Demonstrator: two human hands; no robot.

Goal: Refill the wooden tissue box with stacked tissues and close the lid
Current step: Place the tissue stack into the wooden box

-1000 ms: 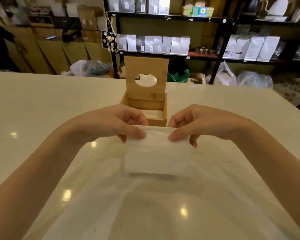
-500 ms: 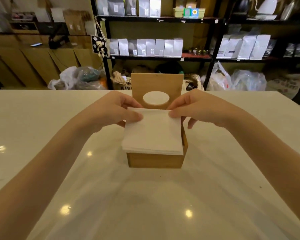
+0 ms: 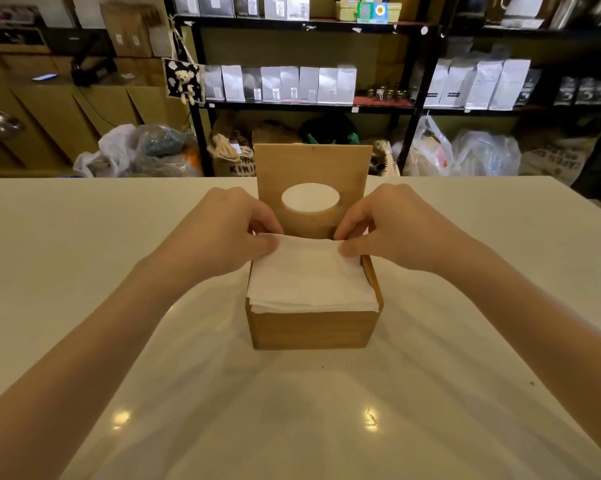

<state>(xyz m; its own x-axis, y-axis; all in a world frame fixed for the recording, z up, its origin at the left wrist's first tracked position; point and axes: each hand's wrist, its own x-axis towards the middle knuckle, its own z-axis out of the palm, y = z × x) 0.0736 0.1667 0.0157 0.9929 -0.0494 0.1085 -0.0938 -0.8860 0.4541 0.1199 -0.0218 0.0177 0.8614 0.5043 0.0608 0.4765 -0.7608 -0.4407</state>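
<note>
Pinching the far edge of the stack of tissues (image 3: 309, 271) from both sides: left hand (image 3: 219, 233) closed on the far left corner, right hand (image 3: 392, 226) closed on the far right corner, thumbs pressed on top of the white sheets. Stack sitting in the open top of the wooden tissue box (image 3: 311, 327), near edge level with the front rim, layered edges showing just above the wood. Dead centre of the frame, that box. Lid (image 3: 313, 174) standing upright behind the hands, oval hole through it. Underneath, a glossy pale tabletop (image 3: 84, 237), filling the lower two thirds of the picture, ceiling lights glinting in the lower middle. Beyond the far edge, black metal shelves (image 3: 410, 109) across the upper middle and upper right, lined with white and silver pouches (image 3: 281, 83). Upper left, brown cardboard boxes (image 3: 60, 109). Along the floor, bulging plastic bags (image 3: 136, 150), and a small teddy bear card (image 3: 184, 81) hanging off the shelf post.
</note>
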